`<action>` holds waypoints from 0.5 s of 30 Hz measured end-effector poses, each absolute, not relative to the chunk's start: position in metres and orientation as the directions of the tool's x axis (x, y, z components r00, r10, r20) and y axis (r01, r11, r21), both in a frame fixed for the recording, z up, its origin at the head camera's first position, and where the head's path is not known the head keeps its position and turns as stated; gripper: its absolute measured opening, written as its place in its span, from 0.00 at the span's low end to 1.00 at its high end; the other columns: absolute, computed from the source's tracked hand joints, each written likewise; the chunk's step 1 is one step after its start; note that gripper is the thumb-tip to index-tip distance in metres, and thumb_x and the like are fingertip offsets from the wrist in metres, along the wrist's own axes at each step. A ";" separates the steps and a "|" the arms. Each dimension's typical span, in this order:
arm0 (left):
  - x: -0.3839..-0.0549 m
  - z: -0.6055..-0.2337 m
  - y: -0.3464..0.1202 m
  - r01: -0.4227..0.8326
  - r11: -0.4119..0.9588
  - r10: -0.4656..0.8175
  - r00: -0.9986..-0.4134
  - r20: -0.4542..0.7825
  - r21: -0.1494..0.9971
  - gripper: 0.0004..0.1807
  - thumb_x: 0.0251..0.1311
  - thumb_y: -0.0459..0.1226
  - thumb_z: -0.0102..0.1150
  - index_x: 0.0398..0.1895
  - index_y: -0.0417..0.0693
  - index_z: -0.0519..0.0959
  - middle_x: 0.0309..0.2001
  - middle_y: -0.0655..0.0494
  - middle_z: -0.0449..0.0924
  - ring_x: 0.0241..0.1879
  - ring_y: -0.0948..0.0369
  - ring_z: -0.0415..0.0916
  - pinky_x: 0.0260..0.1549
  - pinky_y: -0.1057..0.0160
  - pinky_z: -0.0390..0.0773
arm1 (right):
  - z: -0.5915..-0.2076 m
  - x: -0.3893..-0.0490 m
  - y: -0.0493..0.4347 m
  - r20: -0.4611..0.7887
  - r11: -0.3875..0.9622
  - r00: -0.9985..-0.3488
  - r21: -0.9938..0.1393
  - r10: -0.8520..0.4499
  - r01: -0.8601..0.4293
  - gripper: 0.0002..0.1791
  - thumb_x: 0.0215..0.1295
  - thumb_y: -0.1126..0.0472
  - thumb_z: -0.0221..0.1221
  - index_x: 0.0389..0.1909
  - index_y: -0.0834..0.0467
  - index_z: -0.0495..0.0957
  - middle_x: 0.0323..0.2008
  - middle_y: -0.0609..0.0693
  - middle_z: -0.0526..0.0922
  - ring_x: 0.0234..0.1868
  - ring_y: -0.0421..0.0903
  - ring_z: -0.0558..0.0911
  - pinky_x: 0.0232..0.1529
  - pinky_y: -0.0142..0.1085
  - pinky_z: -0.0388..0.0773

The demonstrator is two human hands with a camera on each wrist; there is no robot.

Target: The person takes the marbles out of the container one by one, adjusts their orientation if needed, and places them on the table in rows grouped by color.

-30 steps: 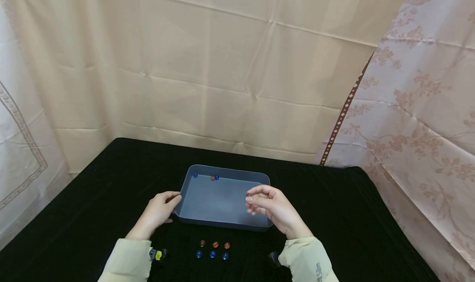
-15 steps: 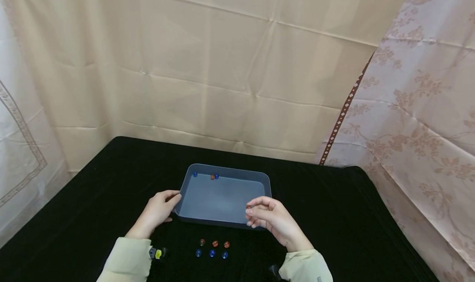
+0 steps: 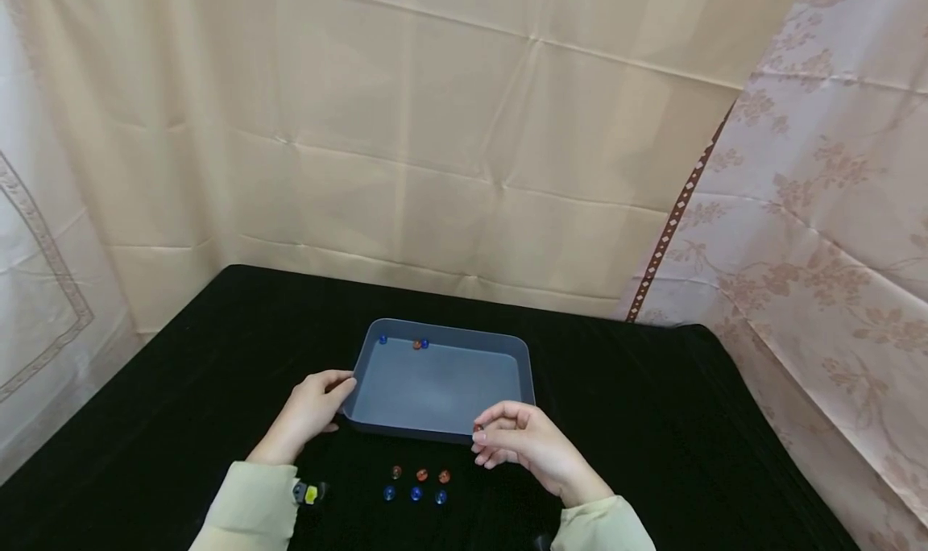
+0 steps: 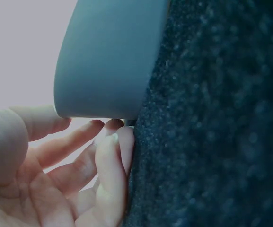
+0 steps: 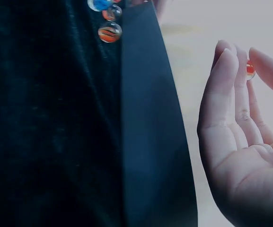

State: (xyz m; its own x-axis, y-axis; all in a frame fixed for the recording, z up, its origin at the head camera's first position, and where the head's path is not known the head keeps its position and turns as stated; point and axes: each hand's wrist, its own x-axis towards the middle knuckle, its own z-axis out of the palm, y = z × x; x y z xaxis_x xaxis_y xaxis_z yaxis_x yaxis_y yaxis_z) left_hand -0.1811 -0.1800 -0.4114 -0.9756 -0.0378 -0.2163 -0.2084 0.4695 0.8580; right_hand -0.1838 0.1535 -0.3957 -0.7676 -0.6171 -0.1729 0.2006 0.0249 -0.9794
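Observation:
My right hand (image 3: 529,450) pinches an orange-and-clear glass marble (image 5: 250,70) between thumb and fingertips, in front of the near right corner of a blue-grey tray (image 3: 435,386). At the tray's left side my left hand (image 3: 308,414) rests its fingertips and thumb against the outer wall, fingers loosely bent in the left wrist view. Inside the tray, along its far wall, lie a blue marble (image 3: 383,340), then an orange marble (image 3: 416,345) beside a second blue marble (image 3: 424,344).
On the black cloth (image 3: 623,406) before the tray are two short rows of marbles: three orange marbles (image 3: 422,475) behind three blue marbles (image 3: 416,494). A beige curtain (image 3: 406,148) hangs behind the table, a floral curtain (image 3: 812,213) on the right.
My right hand has come from over the tray's right part toward me, to its near edge, with the orange marble still pinched. The left hand has stayed at the tray's side.

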 end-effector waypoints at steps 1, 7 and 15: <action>-0.181 -0.411 -0.180 -0.208 0.470 -0.037 -0.976 -0.217 0.858 0.24 0.75 0.43 0.45 0.64 0.34 0.70 0.50 0.42 0.81 0.43 0.56 0.80 0.38 0.56 0.86 | -0.396 -0.183 0.153 -0.176 0.028 -0.763 -0.979 -0.622 0.203 0.10 0.65 0.64 0.62 0.45 0.60 0.78 0.35 0.47 0.87 0.33 0.40 0.86 0.38 0.32 0.85; -0.181 -0.412 -0.180 -0.209 0.470 -0.041 -0.976 -0.216 0.857 0.24 0.75 0.42 0.45 0.64 0.34 0.71 0.50 0.42 0.81 0.43 0.56 0.80 0.37 0.55 0.86 | -0.397 -0.178 0.152 -0.202 0.070 -0.751 -0.977 -0.629 0.203 0.13 0.64 0.63 0.62 0.47 0.63 0.77 0.33 0.46 0.88 0.33 0.41 0.86 0.38 0.32 0.85; -0.181 -0.412 -0.180 -0.210 0.467 -0.039 -0.975 -0.217 0.859 0.24 0.75 0.43 0.45 0.65 0.34 0.70 0.50 0.42 0.81 0.43 0.56 0.80 0.37 0.55 0.86 | -0.403 -0.174 0.152 -0.217 0.134 -0.778 -0.976 -0.590 0.170 0.17 0.64 0.61 0.63 0.48 0.68 0.76 0.33 0.48 0.88 0.32 0.41 0.86 0.37 0.33 0.85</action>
